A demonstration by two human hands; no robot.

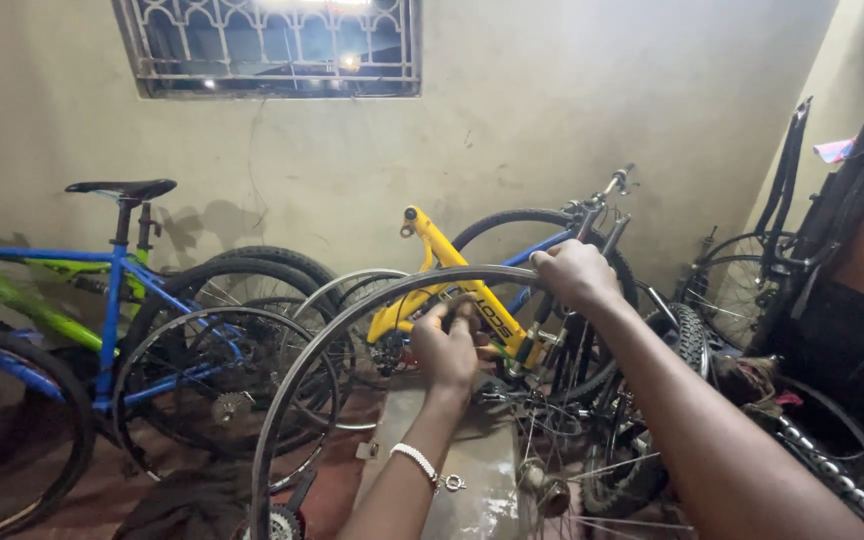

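Note:
A bare metal bicycle wheel rim [332, 325] stands upright in front of me, its arc rising from lower left to the top centre. My right hand [574, 273] grips the top of the rim. Just under that arc my left hand [448, 345] has its fingers pinched on a spoke or nipple at the rim; a white beaded bracelet [416, 460] circles that wrist. Thin spokes [552, 440] fan down toward a hub [542, 487] at the bottom.
A yellow bike frame [452, 275] leans behind the rim. A blue bicycle [117, 290] with a black saddle stands left, beside a green frame [12, 300]. More wheels and tyres [732, 290] crowd the right. A barred window [272, 45] sits high on the plaster wall.

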